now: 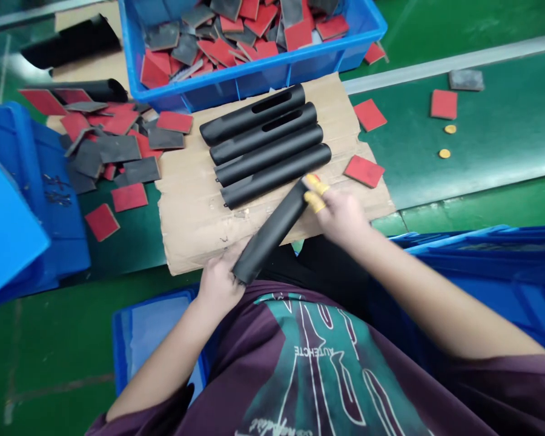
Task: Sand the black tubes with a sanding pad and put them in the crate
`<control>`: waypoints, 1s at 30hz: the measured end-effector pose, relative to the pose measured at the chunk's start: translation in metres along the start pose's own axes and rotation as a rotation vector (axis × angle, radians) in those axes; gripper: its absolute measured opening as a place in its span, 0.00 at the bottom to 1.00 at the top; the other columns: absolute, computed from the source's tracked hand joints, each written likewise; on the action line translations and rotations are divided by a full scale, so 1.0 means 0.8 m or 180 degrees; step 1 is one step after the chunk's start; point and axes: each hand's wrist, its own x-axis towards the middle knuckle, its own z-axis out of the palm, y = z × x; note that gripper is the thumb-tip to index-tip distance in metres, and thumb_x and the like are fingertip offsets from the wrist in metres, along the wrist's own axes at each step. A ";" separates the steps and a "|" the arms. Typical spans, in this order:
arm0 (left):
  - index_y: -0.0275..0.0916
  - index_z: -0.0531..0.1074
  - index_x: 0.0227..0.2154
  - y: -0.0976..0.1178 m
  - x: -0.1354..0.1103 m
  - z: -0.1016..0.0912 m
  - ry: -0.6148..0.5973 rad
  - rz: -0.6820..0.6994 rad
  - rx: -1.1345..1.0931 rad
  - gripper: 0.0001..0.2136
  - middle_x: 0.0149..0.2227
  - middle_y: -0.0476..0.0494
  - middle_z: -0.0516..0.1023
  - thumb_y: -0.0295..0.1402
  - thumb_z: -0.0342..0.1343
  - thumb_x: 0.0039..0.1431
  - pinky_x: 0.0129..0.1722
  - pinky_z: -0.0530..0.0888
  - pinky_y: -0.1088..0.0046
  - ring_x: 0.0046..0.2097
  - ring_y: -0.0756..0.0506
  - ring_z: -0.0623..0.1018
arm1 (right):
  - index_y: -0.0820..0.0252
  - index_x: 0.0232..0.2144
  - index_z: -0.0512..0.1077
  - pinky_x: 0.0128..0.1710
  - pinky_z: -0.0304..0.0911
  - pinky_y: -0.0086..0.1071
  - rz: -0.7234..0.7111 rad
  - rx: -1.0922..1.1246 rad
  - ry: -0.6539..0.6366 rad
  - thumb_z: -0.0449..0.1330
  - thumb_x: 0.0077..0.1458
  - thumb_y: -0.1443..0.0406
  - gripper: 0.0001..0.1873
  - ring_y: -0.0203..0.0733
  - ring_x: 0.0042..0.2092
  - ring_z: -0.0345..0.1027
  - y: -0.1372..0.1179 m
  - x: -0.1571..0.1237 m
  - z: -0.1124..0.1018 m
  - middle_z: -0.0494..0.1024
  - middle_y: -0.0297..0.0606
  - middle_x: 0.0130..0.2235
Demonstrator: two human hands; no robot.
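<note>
A black tube (270, 233) lies slantwise between both hands, just above the near edge of a cardboard sheet (191, 200). My left hand (218, 281) grips its lower end. My right hand (338, 209), with yellow finger covers on two fingertips, pinches its upper end. Beyond it, several more black tubes (267, 145) lie side by side in a row on the cardboard, two of them with slots showing.
A blue bin (254, 79) holding red and grey square pads stands behind the cardboard. Loose pads (113, 145) lie heaped on the left and scattered right on the green belt (495, 121). Blue crates sit at left (22, 200) and right (490, 254).
</note>
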 end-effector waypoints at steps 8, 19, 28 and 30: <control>0.38 0.80 0.30 0.012 -0.002 0.031 0.0418 -0.1067 -0.1394 0.16 0.23 0.49 0.78 0.24 0.58 0.34 0.23 0.74 0.73 0.24 0.46 0.75 | 0.56 0.57 0.74 0.31 0.74 0.41 -0.0343 -0.0271 -0.0314 0.49 0.65 0.59 0.23 0.52 0.32 0.79 -0.014 -0.013 0.008 0.84 0.46 0.39; 0.37 0.73 0.22 0.012 -0.009 0.050 0.0561 -0.1734 -0.2319 0.07 0.12 0.57 0.62 0.33 0.65 0.40 0.16 0.54 0.78 0.14 0.56 0.59 | 0.53 0.57 0.73 0.38 0.75 0.40 0.0066 -0.0217 -0.0178 0.54 0.64 0.59 0.22 0.51 0.39 0.80 -0.010 0.000 0.010 0.84 0.42 0.43; 0.39 0.66 0.20 0.025 -0.002 0.039 -0.0040 -0.2402 -0.2909 0.15 0.09 0.59 0.54 0.40 0.66 0.47 0.15 0.50 0.80 0.12 0.57 0.52 | 0.46 0.57 0.73 0.38 0.76 0.37 -0.0403 -0.0104 -0.0388 0.56 0.64 0.57 0.21 0.48 0.38 0.80 -0.012 -0.004 0.014 0.83 0.36 0.48; 0.39 0.66 0.20 0.026 0.000 0.034 -0.0150 -0.2488 -0.2991 0.13 0.10 0.59 0.54 0.37 0.64 0.47 0.15 0.51 0.81 0.12 0.58 0.50 | 0.52 0.58 0.73 0.41 0.75 0.38 -0.0186 -0.0105 -0.0189 0.54 0.65 0.60 0.21 0.48 0.40 0.80 0.000 -0.001 0.012 0.82 0.40 0.50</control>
